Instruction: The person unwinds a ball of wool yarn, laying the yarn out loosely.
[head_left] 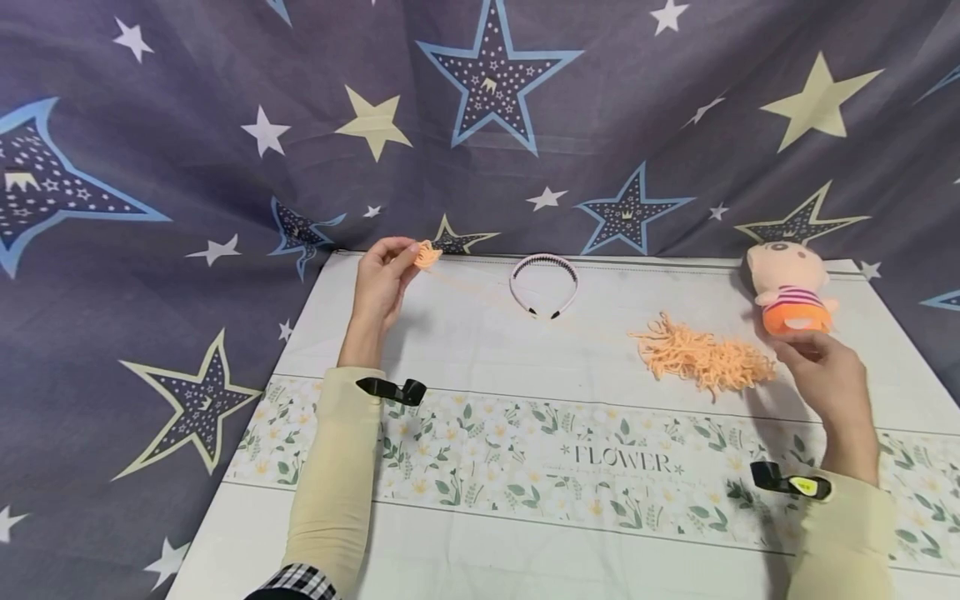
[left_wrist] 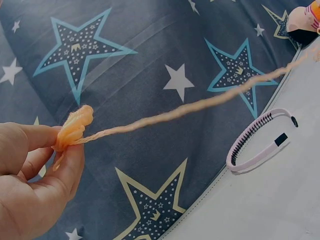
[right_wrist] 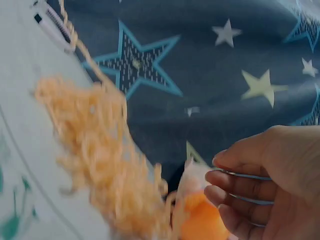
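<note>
My left hand (head_left: 381, 282) pinches a small looped bundle of orange yarn (left_wrist: 75, 126) between thumb and fingertips, raised near the table's far left corner. From it a single yarn strand (left_wrist: 180, 111) stretches across to the right, towards a loose, curly pile of orange yarn (head_left: 703, 358) on the table. Just right of that pile is my right hand (head_left: 834, 382), its fingers loosely bent with nothing seen between them. Beyond it sits a plush doll (head_left: 793, 287) with a striped top and orange bottom, partly behind the fingers in the right wrist view.
A pink headband (head_left: 546, 260) with dark inner teeth lies at the far middle of the table, below the strand. A white tablecloth (head_left: 480, 354) with a floral band covers the table. Behind it hangs a dark star-patterned curtain (head_left: 465, 192).
</note>
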